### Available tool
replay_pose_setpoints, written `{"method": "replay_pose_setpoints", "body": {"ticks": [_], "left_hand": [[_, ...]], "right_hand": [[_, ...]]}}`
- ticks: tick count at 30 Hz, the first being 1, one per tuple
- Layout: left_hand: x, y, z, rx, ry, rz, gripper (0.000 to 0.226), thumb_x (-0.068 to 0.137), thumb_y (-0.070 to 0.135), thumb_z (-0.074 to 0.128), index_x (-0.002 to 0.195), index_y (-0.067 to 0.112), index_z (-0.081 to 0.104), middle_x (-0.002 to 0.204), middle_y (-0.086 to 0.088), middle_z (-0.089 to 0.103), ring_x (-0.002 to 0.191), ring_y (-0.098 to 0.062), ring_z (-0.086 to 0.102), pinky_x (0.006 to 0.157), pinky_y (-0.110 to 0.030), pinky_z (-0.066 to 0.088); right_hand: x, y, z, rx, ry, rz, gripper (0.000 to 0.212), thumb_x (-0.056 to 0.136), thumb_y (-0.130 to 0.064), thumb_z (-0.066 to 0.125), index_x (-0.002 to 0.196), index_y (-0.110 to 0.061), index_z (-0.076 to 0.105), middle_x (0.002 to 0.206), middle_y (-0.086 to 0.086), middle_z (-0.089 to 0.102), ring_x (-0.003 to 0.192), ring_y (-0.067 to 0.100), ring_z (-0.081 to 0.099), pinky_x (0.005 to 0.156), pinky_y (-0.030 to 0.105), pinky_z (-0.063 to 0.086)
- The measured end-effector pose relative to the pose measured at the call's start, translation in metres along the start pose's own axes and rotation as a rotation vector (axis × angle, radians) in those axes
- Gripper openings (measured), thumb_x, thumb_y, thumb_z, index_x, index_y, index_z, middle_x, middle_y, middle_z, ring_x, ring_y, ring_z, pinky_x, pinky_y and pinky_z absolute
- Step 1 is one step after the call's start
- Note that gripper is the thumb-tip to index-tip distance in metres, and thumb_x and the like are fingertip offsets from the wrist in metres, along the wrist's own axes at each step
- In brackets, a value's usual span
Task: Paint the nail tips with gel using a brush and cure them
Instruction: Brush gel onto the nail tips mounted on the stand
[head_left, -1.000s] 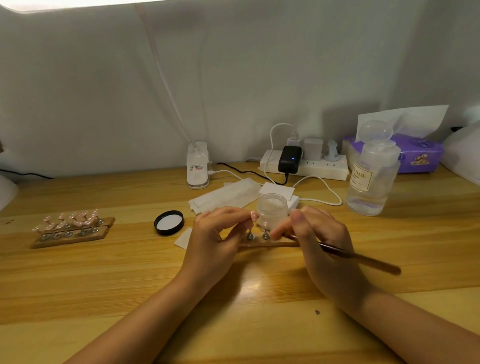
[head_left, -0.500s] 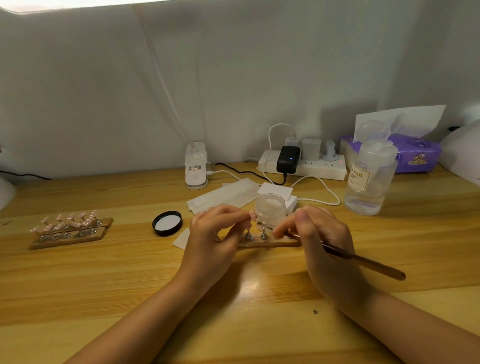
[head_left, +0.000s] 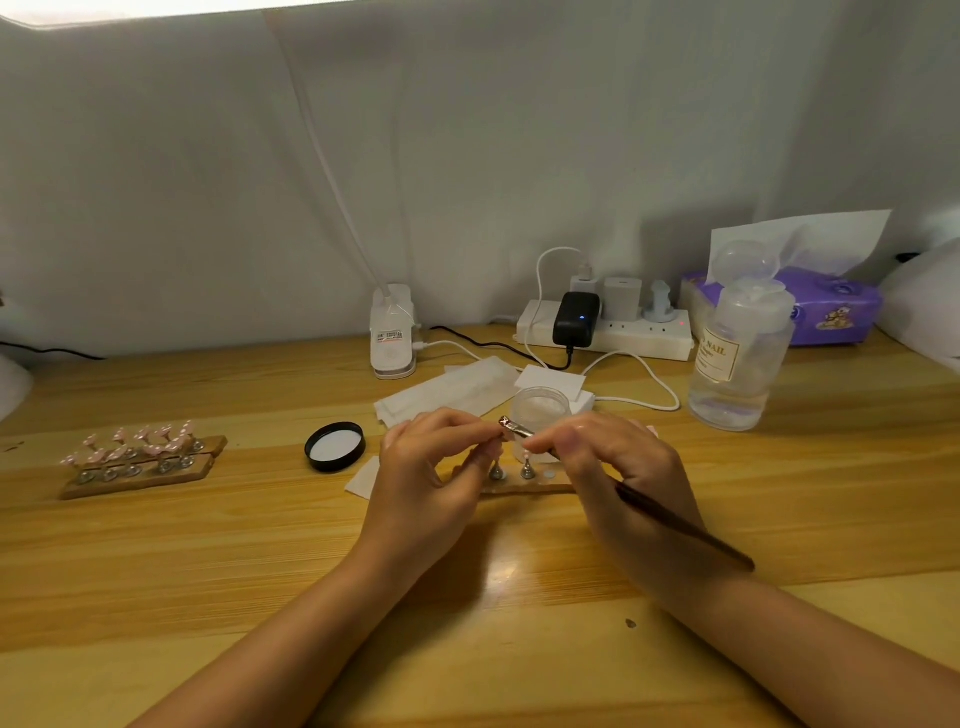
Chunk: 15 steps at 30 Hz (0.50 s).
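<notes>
Glossy wooden desk (head_left: 208, 545) (light glare near its middle) against a plain grey-white wall (head_left: 467, 156).

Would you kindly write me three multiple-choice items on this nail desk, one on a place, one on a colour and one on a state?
1. Where does the black lid lie?
A. to the left of the left hand
B. on the jar
C. beside the tissue pack

2. What colour are the nail tips on the far-left stand?
A. blue
B. pink
C. black

3. What is the right hand doing?
A. lying flat on the table
B. holding the bottle
C. holding the brush

Answers: 1 A, the lid lies flat on the table, left of that hand and apart from the open jar. 2 B, the tips on that stand show pale pink. 3 C, its fingers pinch the brush near the head, and the dark handle trails out to the right.
</notes>
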<state>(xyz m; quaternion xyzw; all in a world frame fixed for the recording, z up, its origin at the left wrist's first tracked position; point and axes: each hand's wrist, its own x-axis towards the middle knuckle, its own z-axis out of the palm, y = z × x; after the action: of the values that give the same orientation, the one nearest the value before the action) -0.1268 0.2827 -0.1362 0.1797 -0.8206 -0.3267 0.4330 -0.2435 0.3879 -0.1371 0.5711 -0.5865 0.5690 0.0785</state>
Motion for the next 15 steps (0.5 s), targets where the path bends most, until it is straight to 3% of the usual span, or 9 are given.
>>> {"method": "replay_pose_setpoints", "body": {"ticks": [7,11,15], "left_hand": [[0.0006,0.0022,-0.0005,-0.004,0.01,-0.011,0.031,0.079,0.004,0.067,0.09,0.033,0.065,0.088,0.012,0.066,0.089,-0.013,0.061,0.085,-0.058,0.042],[0.0,0.0014,0.0004,0.001,0.01,-0.019,0.026,0.078,0.004,0.067,0.093,0.026,0.067,0.087,0.01,0.065,0.088,-0.015,0.061,0.084,-0.059,0.042],[-0.0001,0.0006,-0.0002,0.013,-0.002,-0.019,0.021,0.079,0.004,0.068,0.091,0.021,0.071,0.088,0.008,0.068,0.09,-0.014,0.061,0.086,-0.057,0.041]], "right_hand": [[-0.003,0.0011,-0.0035,0.055,0.063,0.044,0.036,0.091,-0.029,0.034,0.069,-0.027,0.062,0.067,-0.023,0.06,0.075,-0.008,0.057,0.074,0.016,0.038],[-0.0007,-0.0006,0.0002,-0.016,0.005,-0.012,0.035,0.09,-0.033,0.039,0.077,-0.019,0.069,0.073,-0.006,0.068,0.078,0.001,0.059,0.078,0.016,0.036],[-0.0031,0.0014,-0.0031,0.045,0.066,0.04,0.037,0.091,-0.031,0.034,0.066,-0.028,0.06,0.064,-0.016,0.062,0.073,-0.004,0.058,0.075,0.019,0.04]]}}
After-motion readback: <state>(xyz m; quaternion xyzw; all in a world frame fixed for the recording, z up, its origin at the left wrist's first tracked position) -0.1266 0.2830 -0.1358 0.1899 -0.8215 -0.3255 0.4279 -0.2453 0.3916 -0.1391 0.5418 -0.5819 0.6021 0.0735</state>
